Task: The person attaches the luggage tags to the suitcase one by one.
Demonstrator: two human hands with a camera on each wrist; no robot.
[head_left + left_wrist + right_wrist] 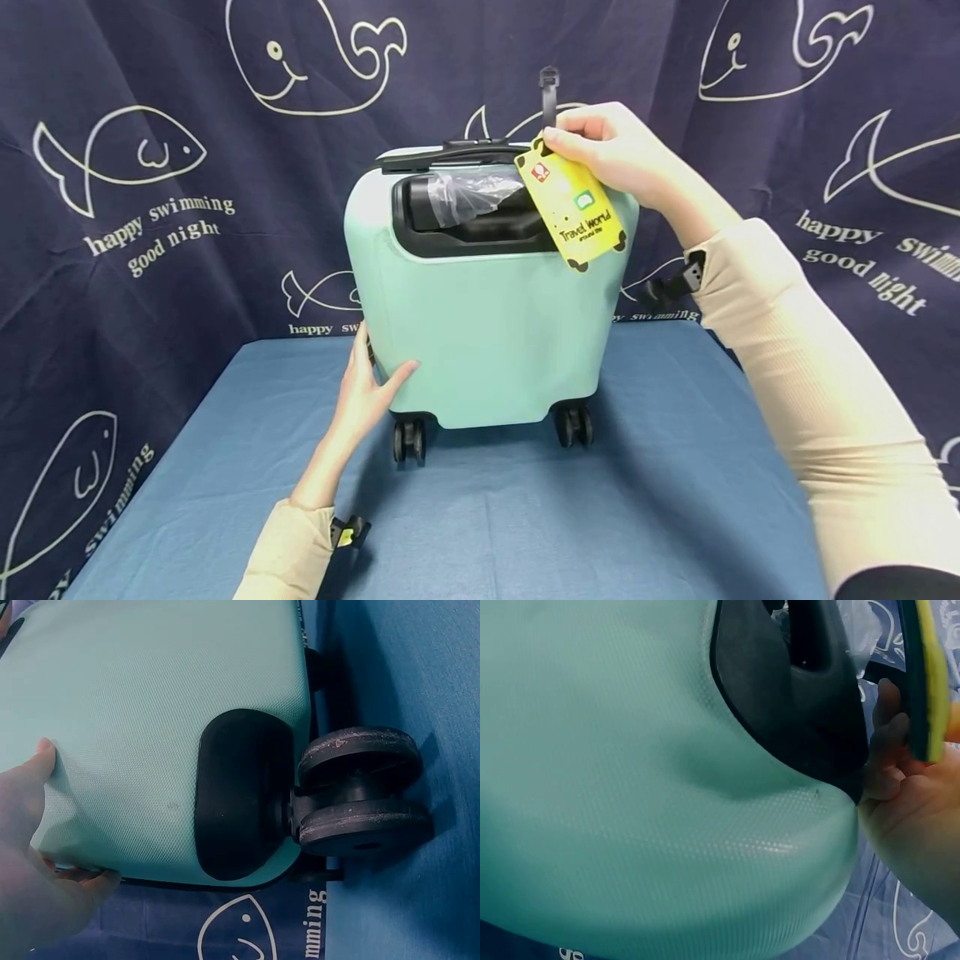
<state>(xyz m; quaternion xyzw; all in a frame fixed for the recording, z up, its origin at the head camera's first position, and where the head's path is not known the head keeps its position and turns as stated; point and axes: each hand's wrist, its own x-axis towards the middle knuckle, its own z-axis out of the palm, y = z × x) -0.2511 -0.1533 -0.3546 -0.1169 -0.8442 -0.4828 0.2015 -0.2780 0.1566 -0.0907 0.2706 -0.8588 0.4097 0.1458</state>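
A mint-green suitcase point(487, 333) stands upright on its wheels, with a black recess point(480, 247) near its top. Against its lower left side rests my left hand point(367, 387), the thumb on the front face and the fingers round the side edge. Up at the top right, my right hand point(611, 150) pinches a yellow luggage tag point(573, 208) by its upper end. The tag's black strap point(550, 96) sticks up above the fingers, its buckle at the tip. In the right wrist view the tag point(930, 682) shows edge-on, beside the curled fingers.
Clear plastic wrap point(476, 190) covers a black bar inside the recess. A black carry handle point(442, 157) runs along the suitcase top. Black twin wheels point(364, 791) stand on the blue cloth point(480, 517). A dark blue curtain point(187, 275) with fish drawings hangs behind.
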